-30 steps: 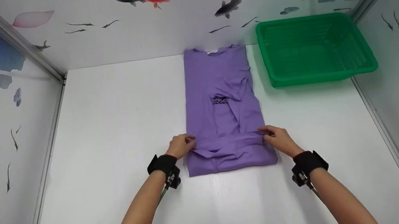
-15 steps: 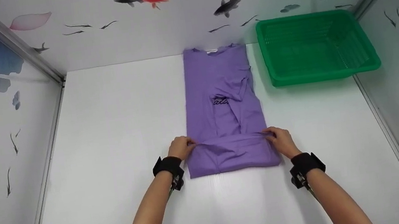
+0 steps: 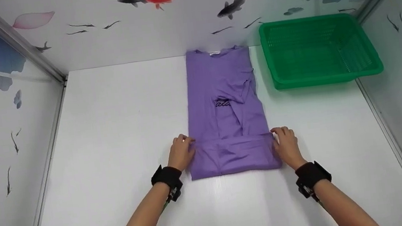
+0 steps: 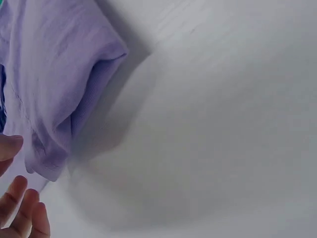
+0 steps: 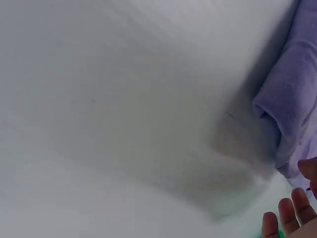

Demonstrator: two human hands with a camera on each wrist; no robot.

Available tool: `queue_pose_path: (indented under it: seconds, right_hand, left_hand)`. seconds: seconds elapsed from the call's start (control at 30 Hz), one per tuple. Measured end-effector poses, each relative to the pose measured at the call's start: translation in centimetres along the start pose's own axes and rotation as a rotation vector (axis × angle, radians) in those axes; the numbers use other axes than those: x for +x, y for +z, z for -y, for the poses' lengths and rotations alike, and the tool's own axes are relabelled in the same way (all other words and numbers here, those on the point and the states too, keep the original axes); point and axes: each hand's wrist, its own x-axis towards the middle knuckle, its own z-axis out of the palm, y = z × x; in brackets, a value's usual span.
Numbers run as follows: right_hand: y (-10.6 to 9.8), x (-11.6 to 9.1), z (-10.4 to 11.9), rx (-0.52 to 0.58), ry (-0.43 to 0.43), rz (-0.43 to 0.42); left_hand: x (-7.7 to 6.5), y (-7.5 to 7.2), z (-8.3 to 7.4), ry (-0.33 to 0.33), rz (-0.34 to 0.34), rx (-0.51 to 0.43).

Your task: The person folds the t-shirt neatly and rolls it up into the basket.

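A purple T-shirt (image 3: 198, 90) lies lengthwise on the white table, neck at the back wall, sides tucked in. Its near end is turned up into a flat band (image 3: 241, 158), and part of a black printed word shows above. At the band's left upper corner is my left hand (image 3: 181, 153), fingertips at the cloth edge. My right hand (image 3: 287, 146) is at the opposite corner, fingertips by the edge. In the left wrist view, thumb and fingers (image 4: 25, 213) are spread apart beside the cloth. The right wrist view shows loosely extended fingers (image 5: 287, 215) next to the folded edge.
A green plastic basket (image 3: 327, 78) stands at the back right, beside the shirt's collar end. White panels with painted fish (image 3: 234, 5) enclose the table (image 3: 120, 107) at the back and both sides. Black straps with small cameras (image 3: 312, 175) are on both wrists.
The turned-up band has been pulled straight and now lies flatter, its upper edge even. Both hands have loosened from the cloth, and the right has shifted slightly outward.
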Motion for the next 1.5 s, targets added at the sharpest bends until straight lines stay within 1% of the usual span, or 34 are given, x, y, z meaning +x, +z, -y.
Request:
queue_pose_path:
  seconds: [0.07,0.17,0.23,0.3,0.37,0.4,0.47,0.53,0.6,0.7,0.8,0.87,0.9,1.0,1.13,1.27,1.33,1.37,1.43,1.5]
  right_hand:
    - [-0.5,-1.0,0.2,-0.01,-0.029,0.01]
    - [-0.8,-3.0,0.5,-0.01,-0.114,0.02]
    - [-0.6,-4.4,0.5,-0.013,-0.186,0.017]
    - [-0.1,-5.6,0.2,-0.028,-0.263,0.004]
    - [0.4,-6.4,-0.2,-0.052,-0.328,-0.003]
    - [0.7,-6.7,-0.4,-0.065,-0.353,0.0]
    - [1.0,-7.0,-0.9,-0.087,-0.387,0.0]
    - [1.2,-7.0,-1.2,-0.098,-0.409,-0.01]
    - [1.3,-6.8,-1.4,-0.097,-0.435,-0.029]
    - [1.3,-6.5,-1.5,-0.084,-0.468,-0.069]
    - [1.0,-6.4,-1.3,-0.062,-0.466,-0.086]
    - [0.7,-6.5,-1.1,-0.047,-0.444,-0.074]
    - [0.6,-6.6,-1.1,-0.043,-0.433,-0.06]
    - [-0.1,-7.3,-0.9,-0.045,-0.416,-0.009]
    - [-1.3,-8.4,-0.5,-0.057,-0.431,0.07]
    - [-3.0,-9.1,0.1,-0.015,-0.407,0.212]
    - [-3.9,-9.1,0.5,0.023,-0.376,0.278]
    - [-4.3,-8.9,0.7,0.047,-0.365,0.296]
    - [-4.8,-8.4,1.1,0.087,-0.353,0.291]
    - [-5.2,-7.4,1.5,0.117,-0.337,0.255]
  left_hand:
    - [-1.1,-0.3,-0.1,0.083,-0.018,0.021]
    - [-3.0,-0.5,-0.4,0.192,0.01,0.067]
    - [-4.2,-0.4,-0.5,0.262,0.035,0.105]
    - [-5.4,0.0,-0.5,0.317,0.056,0.142]
    - [-6.2,0.5,-0.3,0.35,0.077,0.172]
    - [-6.5,0.8,-0.2,0.356,0.094,0.186]
    - [-6.8,1.2,0.1,0.362,0.123,0.219]
    - [-7.0,1.6,0.4,0.367,0.131,0.242]
    - [-6.9,1.9,0.8,0.383,0.121,0.257]
    - [-6.4,2.1,1.1,0.424,0.073,0.263]
    - [-6.0,2.0,1.0,0.458,0.035,0.248]
    - [-6.0,1.7,0.9,0.465,0.038,0.225]
    - [-6.1,1.5,0.8,0.464,0.051,0.211]
    - [-6.7,0.8,0.3,0.449,0.13,0.167]
    - [-7.9,-0.4,-0.3,0.445,0.256,0.11]
    - [-8.5,-1.9,-0.8,0.484,0.359,0.054]
    - [-8.3,-2.6,-1.0,0.493,0.396,0.019]
    - [-8.1,-3.0,-1.1,0.49,0.41,-0.003]
    - [-7.3,-3.7,-1.1,0.472,0.421,-0.049]
    - [-6.4,-4.2,-1.1,0.448,0.409,-0.082]
